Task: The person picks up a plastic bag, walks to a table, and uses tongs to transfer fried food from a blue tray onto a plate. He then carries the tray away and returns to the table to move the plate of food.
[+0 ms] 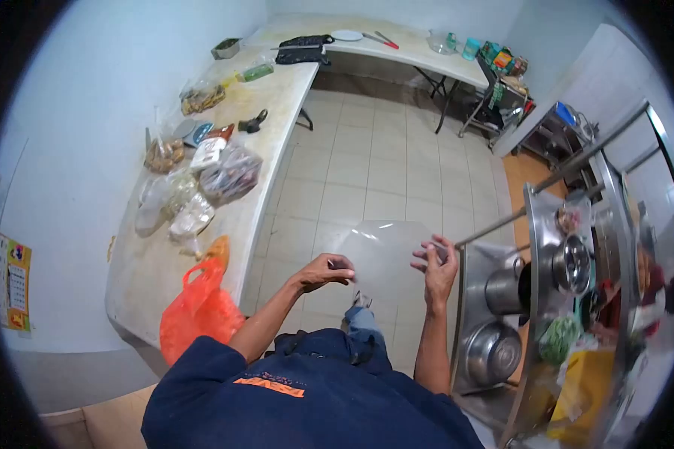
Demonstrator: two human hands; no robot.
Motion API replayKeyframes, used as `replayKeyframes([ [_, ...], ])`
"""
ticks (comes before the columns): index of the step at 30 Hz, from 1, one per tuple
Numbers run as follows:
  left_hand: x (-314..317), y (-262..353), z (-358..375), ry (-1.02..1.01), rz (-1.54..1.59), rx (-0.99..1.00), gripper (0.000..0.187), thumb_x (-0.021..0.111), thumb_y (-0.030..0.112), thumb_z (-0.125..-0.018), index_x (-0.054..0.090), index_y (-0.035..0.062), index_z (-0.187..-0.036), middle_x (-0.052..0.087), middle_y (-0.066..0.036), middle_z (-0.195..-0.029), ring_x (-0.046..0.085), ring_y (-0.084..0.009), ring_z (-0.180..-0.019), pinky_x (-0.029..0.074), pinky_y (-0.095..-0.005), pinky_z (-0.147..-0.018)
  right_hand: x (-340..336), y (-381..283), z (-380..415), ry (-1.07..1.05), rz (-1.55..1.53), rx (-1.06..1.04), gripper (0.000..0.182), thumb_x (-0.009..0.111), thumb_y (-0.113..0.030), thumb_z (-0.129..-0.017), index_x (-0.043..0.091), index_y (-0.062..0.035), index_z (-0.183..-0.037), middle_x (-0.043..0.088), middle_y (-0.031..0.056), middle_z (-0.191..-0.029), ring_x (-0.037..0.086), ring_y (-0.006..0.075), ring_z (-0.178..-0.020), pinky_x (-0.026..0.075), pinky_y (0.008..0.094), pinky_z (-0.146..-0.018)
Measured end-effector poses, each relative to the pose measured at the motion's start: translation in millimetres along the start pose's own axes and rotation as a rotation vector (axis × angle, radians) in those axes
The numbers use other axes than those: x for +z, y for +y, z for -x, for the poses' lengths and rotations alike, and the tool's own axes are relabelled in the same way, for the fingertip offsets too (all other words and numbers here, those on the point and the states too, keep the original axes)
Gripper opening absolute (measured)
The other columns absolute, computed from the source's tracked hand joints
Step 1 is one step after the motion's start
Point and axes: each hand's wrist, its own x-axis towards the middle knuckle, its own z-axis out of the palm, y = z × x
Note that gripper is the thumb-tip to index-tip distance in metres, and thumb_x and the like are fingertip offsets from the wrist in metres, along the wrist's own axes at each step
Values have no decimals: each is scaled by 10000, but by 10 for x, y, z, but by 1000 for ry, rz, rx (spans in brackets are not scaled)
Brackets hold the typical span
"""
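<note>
Clear, glossy plastic, apparently a thin sheet (386, 258) with angled corners, shows between the hands above the pale tiled floor (344, 172); light, even tension at opposite edges should keep it from creasing or slipping. On its left the left hand (320, 274) has curled fingers, on its right the right hand (439, 271) has bent, spread ones, and I cannot tell whether either pinches it. Crinkled orange-red bag (198, 318) folds slump near left, opposite a smooth, round steel basin (493, 353) near right.
</note>
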Motion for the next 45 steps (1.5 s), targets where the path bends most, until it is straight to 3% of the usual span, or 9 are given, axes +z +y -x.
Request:
replayKeyframes([
  [8,-767,1230,-1559,450,60,119,229,661,113,-913,640,27,-1124,656,-47,-882,658,-147,-820,539,-295,-724,259,10,-2454,-347,24,206,650,548,82,-850,294,-57,-1431,500,114,-1107,683,223,-813,614,347,-706],
  [12,-1176,1862,-2078,501,237,184,362,615,92,-929,563,62,-1286,645,-27,-888,642,-120,-825,534,-279,-723,813,-130,-3390,-473,284,236,765,541,81,-824,197,2,-1502,517,155,-1147,692,236,-827,573,316,-677],
  [15,-1599,2245,-2631,533,374,228,366,576,50,-930,562,68,-1295,635,-29,-924,635,-115,-836,537,-280,-730,1157,-7,-4097,-613,92,473,782,530,95,-816,183,1,-1511,562,185,-1192,685,206,-791,570,307,-684],
  [20,-2508,2880,-3493,347,528,277,448,465,18,-937,460,51,-1384,594,-44,-940,639,-193,-907,561,-494,-883,1793,303,-5056,-652,-267,678,634,620,-14,-862,359,38,-1437,650,133,-1095,612,141,-776,540,279,-705],
  [24,-3151,3521,-4142,173,628,271,542,484,73,-938,354,53,-1464,477,3,-699,619,-225,-796,493,-668,-902,2448,37,-5932,-616,-250,721,480,636,-183,-941,479,54,-1328,636,82,-983,593,115,-772,543,263,-708],
  [33,-4246,4383,-5687,184,605,244,572,490,124,-923,344,60,-1472,576,-9,-903,625,-219,-983,514,-534,-936,3390,-5,-7851,-645,-308,697,219,600,-225,-984,645,-37,-1085,618,2,-819,594,92,-697,527,240,-642],
  [35,-4731,4244,-6133,1,645,338,513,505,159,-950,402,59,-1443,642,-59,-1034,631,-186,-993,552,-490,-878,3524,-31,-8370,-634,-267,659,199,592,-206,-987,646,-39,-1081,622,5,-824,594,92,-700,529,242,-639],
  [37,-4499,4884,-6325,343,533,236,475,499,97,-954,450,82,-1426,545,4,-838,596,-104,-808,571,-342,-735,3565,26,-8882,-627,-243,595,191,586,-190,-989,643,-33,-1080,627,8,-841,597,95,-703,532,242,-645],
  [45,-5678,5209,-7755,657,-65,115,375,619,134,-946,540,32,-1298,579,9,-844,589,-100,-730,550,-312,-679,4015,-103,-11034,-573,-25,441,256,587,-200,-976,614,28,-1089,595,64,-835,641,170,-723,576,325,-644],
])
